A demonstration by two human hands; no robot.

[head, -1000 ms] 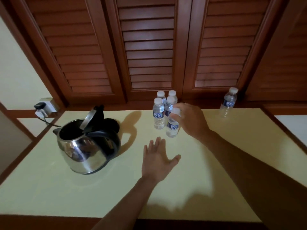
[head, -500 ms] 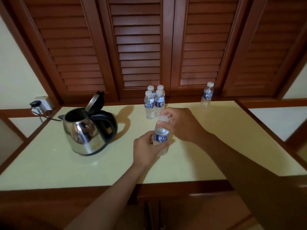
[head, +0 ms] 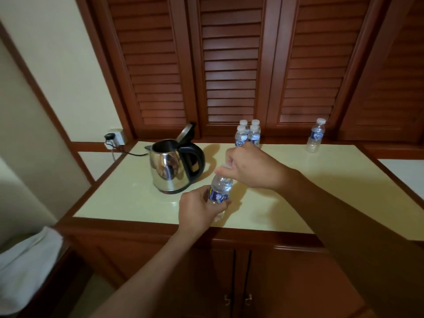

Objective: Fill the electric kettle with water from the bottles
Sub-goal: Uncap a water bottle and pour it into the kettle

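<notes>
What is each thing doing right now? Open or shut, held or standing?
Kettle: lid up, plugged in.
Held bottle: cap on, in both hands.
Left hand: gripping bottle body.
Right hand: gripping cap.
Four bottles: capped, standing.
Lone bottle: capped, standing.
Cabinet doors: shut.

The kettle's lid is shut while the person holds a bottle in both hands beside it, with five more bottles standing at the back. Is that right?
Not quite: the head view shows the kettle with its lid flipped up. The rest holds: left hand and right hand hold the bottle, and five more stand behind.

Open countertop (head: 298,203) right of kettle (head: 169,171)
</notes>
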